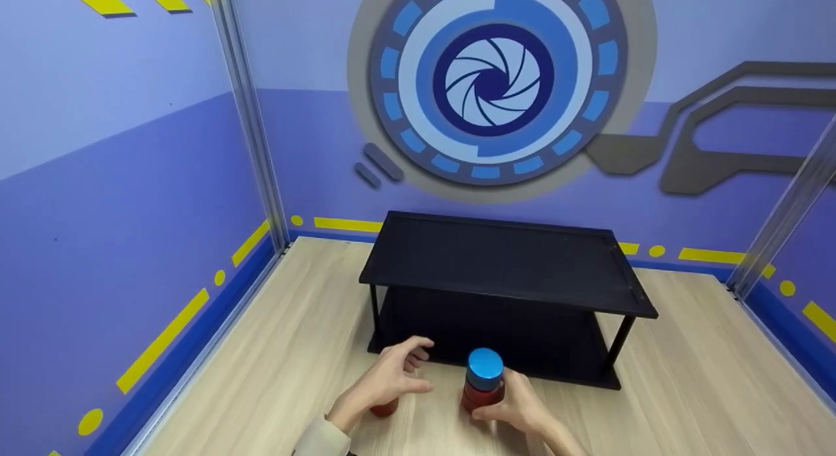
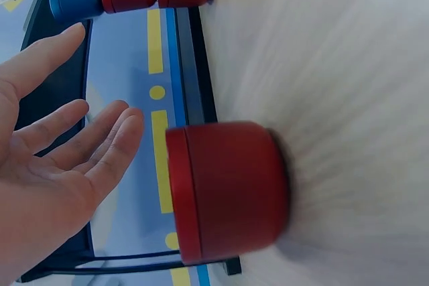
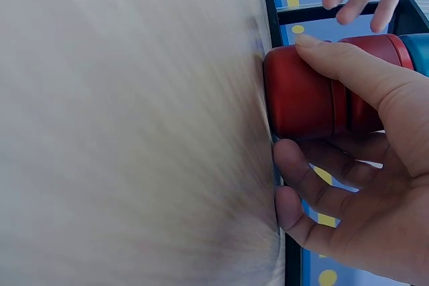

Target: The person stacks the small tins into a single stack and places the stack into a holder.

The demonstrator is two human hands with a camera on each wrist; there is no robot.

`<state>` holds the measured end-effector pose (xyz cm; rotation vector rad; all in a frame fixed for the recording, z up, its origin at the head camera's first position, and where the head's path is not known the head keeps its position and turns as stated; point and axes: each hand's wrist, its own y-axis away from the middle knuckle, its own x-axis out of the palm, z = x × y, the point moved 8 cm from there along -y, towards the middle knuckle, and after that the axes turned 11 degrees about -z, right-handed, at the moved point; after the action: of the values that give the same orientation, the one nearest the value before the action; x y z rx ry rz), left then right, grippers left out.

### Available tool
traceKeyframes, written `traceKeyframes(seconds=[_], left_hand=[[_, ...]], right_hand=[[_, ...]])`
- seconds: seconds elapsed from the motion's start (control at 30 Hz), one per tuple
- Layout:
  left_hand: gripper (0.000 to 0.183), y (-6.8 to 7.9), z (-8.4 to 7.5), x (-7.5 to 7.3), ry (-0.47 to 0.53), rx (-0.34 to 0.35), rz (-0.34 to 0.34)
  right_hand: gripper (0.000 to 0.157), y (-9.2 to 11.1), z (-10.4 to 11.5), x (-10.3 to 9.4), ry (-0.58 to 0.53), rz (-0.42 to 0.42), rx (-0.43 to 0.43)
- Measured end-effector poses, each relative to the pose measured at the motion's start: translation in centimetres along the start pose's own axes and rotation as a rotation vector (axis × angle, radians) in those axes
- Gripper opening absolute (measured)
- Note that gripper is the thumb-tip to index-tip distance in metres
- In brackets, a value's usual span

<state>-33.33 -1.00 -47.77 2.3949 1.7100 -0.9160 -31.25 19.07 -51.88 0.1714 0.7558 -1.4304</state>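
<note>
Two small red metal canisters (image 3: 301, 92) stand one on the other, with a blue canister (image 1: 485, 368) on top. My right hand (image 1: 519, 404) holds this stack low down, thumb on the near side of the bottom red canister and fingers round the other side. My left hand (image 1: 392, 377) hovers to the left of the stack with its fingers loosely spread and nothing in them. Beneath it, a single red canister (image 2: 231, 192) stands upright on the table, mostly covered by the left hand in the head view.
A black two-tier shelf (image 1: 503, 260) stands just behind the hands on the wood-grain table (image 1: 705, 371). Blue printed panels (image 1: 150, 247) wall the table in at the back and sides, with metal posts (image 1: 251, 116) at the corners.
</note>
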Motion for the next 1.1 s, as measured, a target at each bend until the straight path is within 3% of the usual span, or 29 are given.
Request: traceKeyframes(seconds=[0.47, 0.73, 1.1], left_hand=[[0.052, 1.5, 1.9, -1.5, -0.024, -0.045, -0.032], [0.054, 2.4, 2.9, -2.1, -0.106, -0.039, -0.054], [0.064, 3.6, 4.2, -2.3, -0.205, -0.093, 0.000]], right_hand=[[0.068, 0.2, 0.3, 0.0, -0.003, -0.004, -0.016], [0.068, 0.1, 0.0, 0.0, 0.002, -0.009, -0.025], [0.066, 0.1, 0.2, 0.0, -0.003, -0.001, -0.015]])
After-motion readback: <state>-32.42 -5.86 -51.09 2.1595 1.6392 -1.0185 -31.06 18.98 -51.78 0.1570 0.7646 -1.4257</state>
